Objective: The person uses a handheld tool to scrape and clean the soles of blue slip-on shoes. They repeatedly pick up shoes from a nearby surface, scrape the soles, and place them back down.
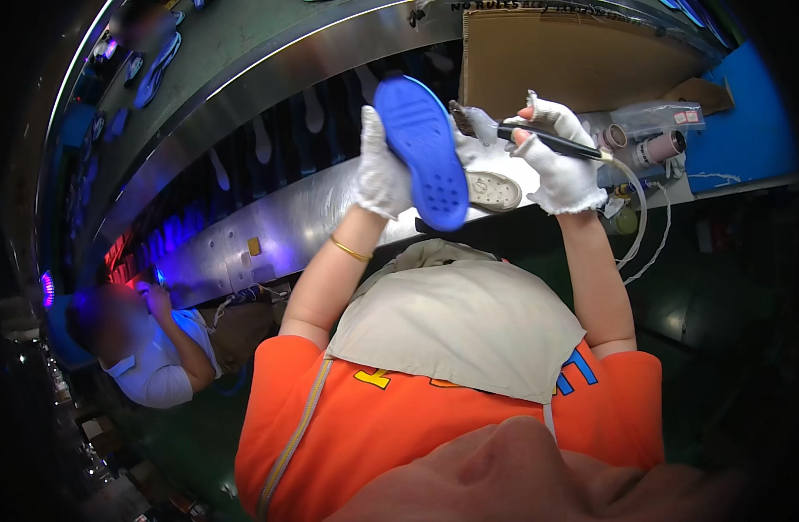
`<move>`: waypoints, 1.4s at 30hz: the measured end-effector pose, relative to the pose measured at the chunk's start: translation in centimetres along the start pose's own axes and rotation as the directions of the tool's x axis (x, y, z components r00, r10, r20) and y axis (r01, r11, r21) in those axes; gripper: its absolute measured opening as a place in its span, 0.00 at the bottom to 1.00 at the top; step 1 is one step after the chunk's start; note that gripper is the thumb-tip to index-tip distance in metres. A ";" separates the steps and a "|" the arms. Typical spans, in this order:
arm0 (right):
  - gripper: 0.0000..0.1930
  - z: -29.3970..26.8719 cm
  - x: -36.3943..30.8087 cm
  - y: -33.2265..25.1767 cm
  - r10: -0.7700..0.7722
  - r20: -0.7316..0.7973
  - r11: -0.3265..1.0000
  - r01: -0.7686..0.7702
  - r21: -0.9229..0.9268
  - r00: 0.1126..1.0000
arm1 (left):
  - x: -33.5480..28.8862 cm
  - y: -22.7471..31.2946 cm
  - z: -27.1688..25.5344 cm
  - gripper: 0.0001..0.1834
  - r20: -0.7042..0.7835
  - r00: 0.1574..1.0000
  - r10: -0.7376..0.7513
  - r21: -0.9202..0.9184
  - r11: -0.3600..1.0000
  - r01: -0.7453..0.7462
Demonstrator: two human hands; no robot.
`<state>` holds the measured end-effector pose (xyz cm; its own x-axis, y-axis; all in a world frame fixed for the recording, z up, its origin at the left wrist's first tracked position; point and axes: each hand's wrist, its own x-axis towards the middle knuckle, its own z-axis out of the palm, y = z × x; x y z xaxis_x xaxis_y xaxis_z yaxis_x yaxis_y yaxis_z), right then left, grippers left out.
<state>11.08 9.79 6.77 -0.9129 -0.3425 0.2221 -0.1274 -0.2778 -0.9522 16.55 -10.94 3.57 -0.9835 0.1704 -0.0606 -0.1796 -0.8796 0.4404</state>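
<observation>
My left hand (382, 177), in a white glove, is closed on the edge of a blue shoe sole (424, 152) held up above the metal bench. Grooves run across the sole's upper part, and small dimples dot its lower end. My right hand (560, 170) wears a white glove with bare fingertips. Pinched in it is a black-handled brush (552, 140) with a pale hose (641, 204) trailing from its rear end. The brush's frayed, greyish tip points left, close beside the sole. A beige shoe piece with holes (493, 191) lies on the bench, partly behind the sole.
The metal bench (286, 226) runs left, with a small yellow block (254, 246) on it. Cardboard (565, 61) stands behind. Right are pink spools (661, 148), a plastic bag (656, 117) and a blue panel (748, 130). Another person (160, 357) sits at the left.
</observation>
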 end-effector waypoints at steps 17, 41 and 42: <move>0.12 2.0 -3.5 0.6 -0.069 0.077 0.986 0.079 -0.149 0.995 | -1.1 -5.9 0.5 0.35 -0.286 0.950 0.125 0.135 0.987 -0.089; 0.09 1.4 -9.3 0.4 -0.095 0.205 0.915 0.166 -0.367 0.974 | -4.5 -6.4 -0.7 0.51 -0.273 0.948 -0.162 0.268 0.934 0.237; 0.08 1.7 -9.5 0.9 0.011 0.162 0.972 0.027 -0.233 0.987 | -4.1 -5.8 -0.6 0.52 -0.241 0.960 -0.141 0.295 0.932 0.211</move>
<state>20.33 11.27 4.11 -0.8394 -0.4865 0.2423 -0.2391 -0.0698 -0.9685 21.57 -6.80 0.78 -0.9242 0.1805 -0.3366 -0.3685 -0.6528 0.6619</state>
